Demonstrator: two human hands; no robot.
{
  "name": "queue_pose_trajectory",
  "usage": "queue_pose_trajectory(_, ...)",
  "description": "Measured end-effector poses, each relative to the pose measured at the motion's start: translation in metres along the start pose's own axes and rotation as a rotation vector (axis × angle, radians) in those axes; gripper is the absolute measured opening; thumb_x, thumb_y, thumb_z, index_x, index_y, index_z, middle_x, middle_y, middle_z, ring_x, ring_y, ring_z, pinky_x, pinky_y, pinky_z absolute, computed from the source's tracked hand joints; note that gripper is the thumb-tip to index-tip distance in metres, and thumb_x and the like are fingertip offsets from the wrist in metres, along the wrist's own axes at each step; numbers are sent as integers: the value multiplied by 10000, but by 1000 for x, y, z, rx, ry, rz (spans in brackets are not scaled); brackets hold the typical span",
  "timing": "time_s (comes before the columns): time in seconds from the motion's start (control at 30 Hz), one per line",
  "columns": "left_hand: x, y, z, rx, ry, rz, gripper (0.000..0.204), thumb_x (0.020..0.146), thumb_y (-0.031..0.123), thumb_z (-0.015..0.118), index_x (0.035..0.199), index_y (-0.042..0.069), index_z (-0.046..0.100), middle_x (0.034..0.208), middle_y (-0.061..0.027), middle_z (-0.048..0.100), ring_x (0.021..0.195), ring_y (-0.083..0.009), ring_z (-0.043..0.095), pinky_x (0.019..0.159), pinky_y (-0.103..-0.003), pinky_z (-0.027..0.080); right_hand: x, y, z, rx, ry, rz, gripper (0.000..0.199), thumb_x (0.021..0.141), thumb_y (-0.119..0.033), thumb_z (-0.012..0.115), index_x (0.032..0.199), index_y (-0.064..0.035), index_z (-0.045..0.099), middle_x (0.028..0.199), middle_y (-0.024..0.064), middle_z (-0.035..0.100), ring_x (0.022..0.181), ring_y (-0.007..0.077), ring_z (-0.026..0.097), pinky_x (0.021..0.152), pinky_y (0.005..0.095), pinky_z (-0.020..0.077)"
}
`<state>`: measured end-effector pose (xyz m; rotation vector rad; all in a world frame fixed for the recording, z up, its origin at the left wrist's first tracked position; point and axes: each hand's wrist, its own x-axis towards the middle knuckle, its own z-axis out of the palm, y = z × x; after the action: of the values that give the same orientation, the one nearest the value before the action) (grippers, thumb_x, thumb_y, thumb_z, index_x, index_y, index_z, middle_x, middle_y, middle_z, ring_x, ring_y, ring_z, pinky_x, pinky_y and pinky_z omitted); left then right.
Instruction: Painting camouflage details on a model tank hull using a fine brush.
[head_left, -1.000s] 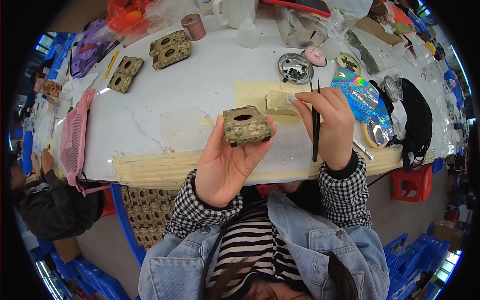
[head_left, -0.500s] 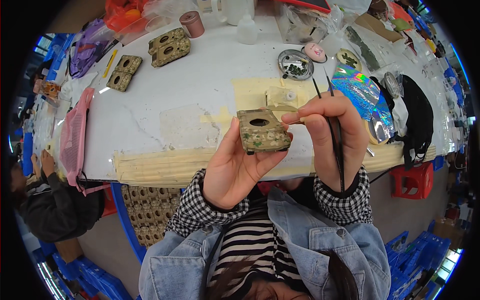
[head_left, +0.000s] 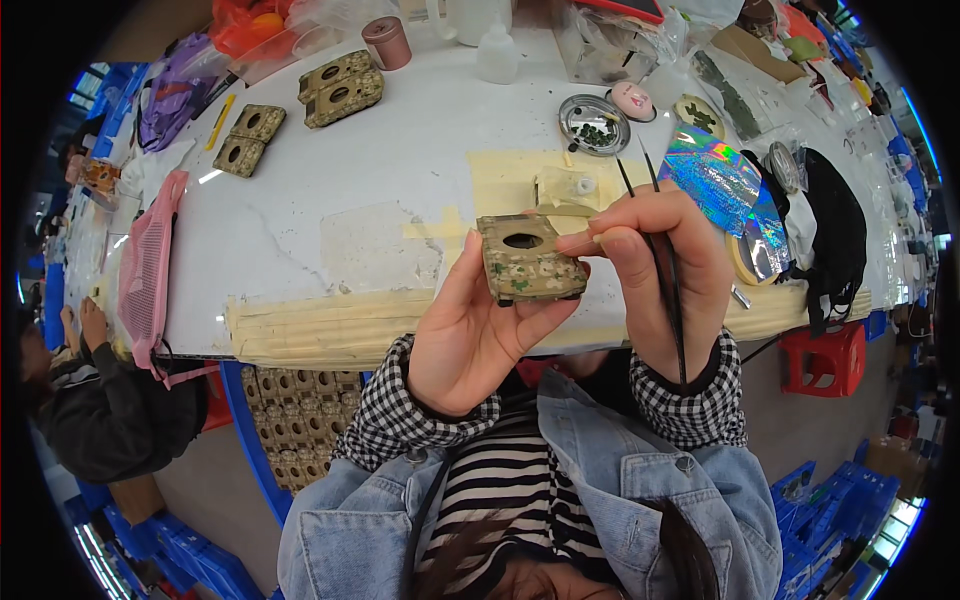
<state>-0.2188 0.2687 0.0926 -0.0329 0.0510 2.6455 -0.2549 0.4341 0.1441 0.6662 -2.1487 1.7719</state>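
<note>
The right hand (head_left: 678, 255), pinching a thin pale stick (head_left: 600, 238) with tweezers (head_left: 676, 322) in its grip, has come from the taped block (head_left: 552, 190) to the camouflage shell (head_left: 535, 277), where work now seems centred. The left hand (head_left: 470, 345) clasps that shell above the worktop (head_left: 420, 130).

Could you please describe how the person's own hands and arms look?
The left hand and right hand are bare, without gloves. Black-and-white checked sleeves cover the forearms, with a dark inner cuff showing at the right wrist. Higher up is a light blue denim jacket.
</note>
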Motion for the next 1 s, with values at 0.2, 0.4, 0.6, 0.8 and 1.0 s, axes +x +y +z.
queue_pose_trajectory(0.2, 0, 0, 0, 2, -4, -3, 562, 1008, 398, 248, 1387, -16, 244, 1371, -218, 367, 1300, -348, 361, 1059, -434, 405, 0, 0, 1, -7, 6, -1, 18, 834, -25, 639, 847, -35, 647, 768, 19, 603, 595, 85, 449, 553, 215, 366)
queue_pose_trajectory(0.4, 0, -1, 8, 95, 76, 3, 526, 1011, 406, 207, 1353, 22, 318, 1314, -170, 464, 1197, -300, 501, 1005, -400, 461, 0, -1, 1, -25, 5, 1, 12, 834, -29, 641, 843, -34, 647, 770, 19, 605, 600, 88, 457, 556, 216, 370)
queue_pose_trajectory(0.6, -1, 2, -1, 5, -13, 0, 573, 1007, 397, 250, 1404, -15, 212, 1390, -251, 331, 1299, -355, 362, 1061, -432, 399, -3, 0, 2, 253, 37, 76, 72, 906, -31, 565, 953, 23, 565, 833, 62, 606, 768, 107, 614, 675, 211, 465)
queue_pose_trajectory(0.8, -8, 12, -4, -21, -46, 80, 564, 1008, 387, 259, 1421, 8, 193, 1412, -273, 288, 1297, -356, 364, 1067, -435, 385, 14, 34, -25, -433, 177, -166, 63, 841, -14, 637, 868, 24, 594, 777, 86, 608, 705, 166, 611, 624, 267, 472)
queue_pose_trajectory(1.0, -10, 16, -1, -82, -40, 141, 549, 1008, 387, 262, 1415, 20, 224, 1405, -275, 298, 1290, -379, 367, 1056, -453, 399, 21, 63, -24, -650, 114, -325, 108, 759, -54, 696, 833, -31, 621, 735, 92, 582, 656, 263, 570, 577, 328, 451)
